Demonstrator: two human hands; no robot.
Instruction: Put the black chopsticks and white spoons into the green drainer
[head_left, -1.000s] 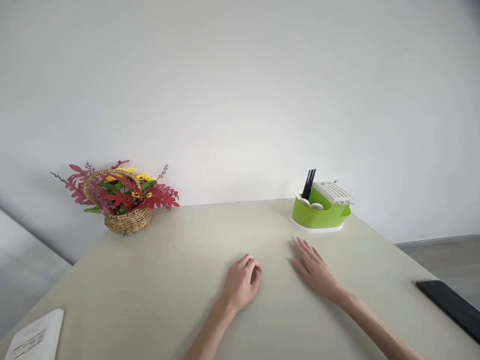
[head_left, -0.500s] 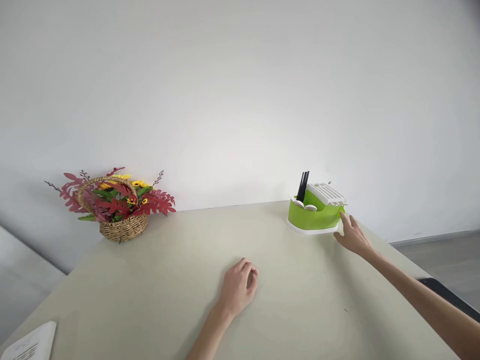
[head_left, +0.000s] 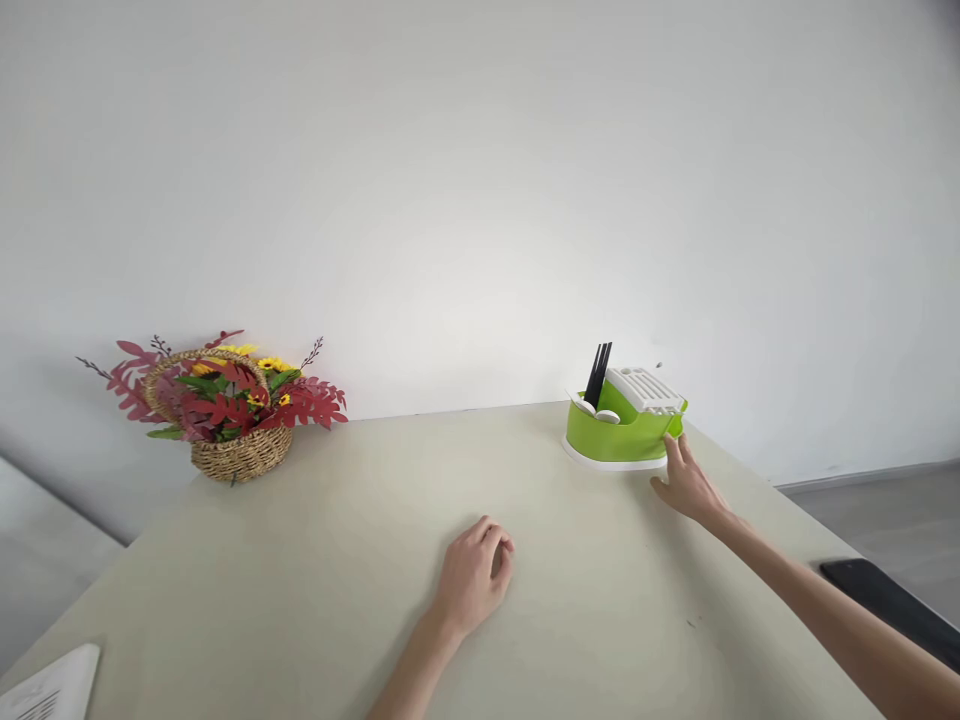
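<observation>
My left hand [head_left: 474, 572] rests on the table [head_left: 360, 560] near its middle. Its fingers are loosely curled toward the thumb, with a small gap and nothing visible inside. At the back right stands a green utensil holder [head_left: 619, 438] with a white base and a slotted white lid [head_left: 646, 388]. Black chopsticks [head_left: 598, 375] stand upright in its open left part, beside two white spoons [head_left: 607, 417]. My right hand [head_left: 688, 488] reaches to the holder's near right end. Its fingers are extended and apart, the fingertips at the green side; contact is hard to confirm.
A wicker basket of artificial flowers [head_left: 244, 455] stands at the back left. A white slotted object [head_left: 56, 685] is cut off at the lower left corner. A dark, flat phone-like object [head_left: 874, 590] lies by the right edge, partly behind my right forearm. A white wall [head_left: 480, 200] rises behind.
My right hand has moved left and slightly nearer me, at the holder's side. The whole view has shifted a little, baring more of the dark object. My left hand keeps its pose.
</observation>
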